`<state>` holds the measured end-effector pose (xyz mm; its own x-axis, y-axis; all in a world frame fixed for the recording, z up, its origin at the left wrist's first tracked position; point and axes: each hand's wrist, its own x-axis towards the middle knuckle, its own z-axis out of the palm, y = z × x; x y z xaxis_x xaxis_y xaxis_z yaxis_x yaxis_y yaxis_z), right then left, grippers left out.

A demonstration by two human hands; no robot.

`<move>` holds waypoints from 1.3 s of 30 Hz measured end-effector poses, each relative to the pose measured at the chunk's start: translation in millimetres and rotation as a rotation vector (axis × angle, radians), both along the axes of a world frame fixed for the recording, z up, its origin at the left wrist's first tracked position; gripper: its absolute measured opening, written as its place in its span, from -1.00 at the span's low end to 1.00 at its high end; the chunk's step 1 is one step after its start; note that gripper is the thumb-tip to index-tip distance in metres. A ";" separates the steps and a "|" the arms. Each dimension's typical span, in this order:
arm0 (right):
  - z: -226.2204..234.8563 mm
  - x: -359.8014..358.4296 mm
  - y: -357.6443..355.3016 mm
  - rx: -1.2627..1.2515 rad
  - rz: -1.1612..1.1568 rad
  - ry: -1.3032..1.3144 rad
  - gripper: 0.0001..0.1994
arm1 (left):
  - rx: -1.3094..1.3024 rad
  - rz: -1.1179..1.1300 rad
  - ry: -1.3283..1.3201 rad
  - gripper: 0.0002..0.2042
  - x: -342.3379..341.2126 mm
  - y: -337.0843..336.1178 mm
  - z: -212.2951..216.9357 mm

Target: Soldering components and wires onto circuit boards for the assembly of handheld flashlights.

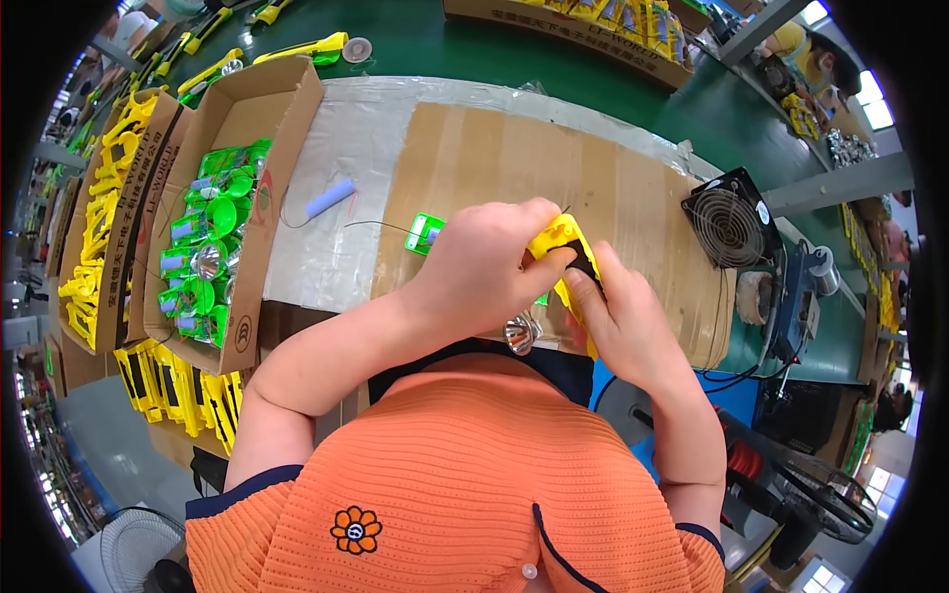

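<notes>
A yellow plastic flashlight housing (556,235) with a black panel is held between both hands above the cardboard work mat (455,163). My left hand (486,259) is closed on its upper end, fingers curled. Gripping the other side, my right hand (625,308) has its thumb pressed against the black panel. A shiny reflector cup (521,334) hangs just below the hands; what joins it to the housing is hidden. A green plastic part (425,233) with a thin wire shows beside my left hand. A lavender cylindrical cell (329,198) with a wire lies farther left.
At left, one carton (297,94) contains green lamp assemblies (213,237); another holds yellow housings (104,212). A black fan (732,219) and a blue bench device (791,301) stand at right. A long carton (573,35) of yellow parts sits on the green bench (415,49) at the back.
</notes>
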<state>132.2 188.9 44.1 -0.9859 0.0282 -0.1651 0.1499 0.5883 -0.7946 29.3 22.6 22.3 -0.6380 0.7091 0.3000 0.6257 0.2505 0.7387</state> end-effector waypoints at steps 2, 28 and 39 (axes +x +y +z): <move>4.8 -5.4 -0.8 -0.037 -0.006 -0.042 -0.81 | 0.113 0.056 -0.062 -0.75 0.8 2.9 -1.3; -38.5 37.8 103.0 -0.436 -0.535 0.282 -0.80 | -0.145 0.240 0.255 -0.57 -11.8 -34.0 -22.6; -83.5 129.8 150.2 -1.873 -0.911 0.847 -0.42 | -0.352 -0.091 0.206 -0.60 -34.3 4.2 -27.3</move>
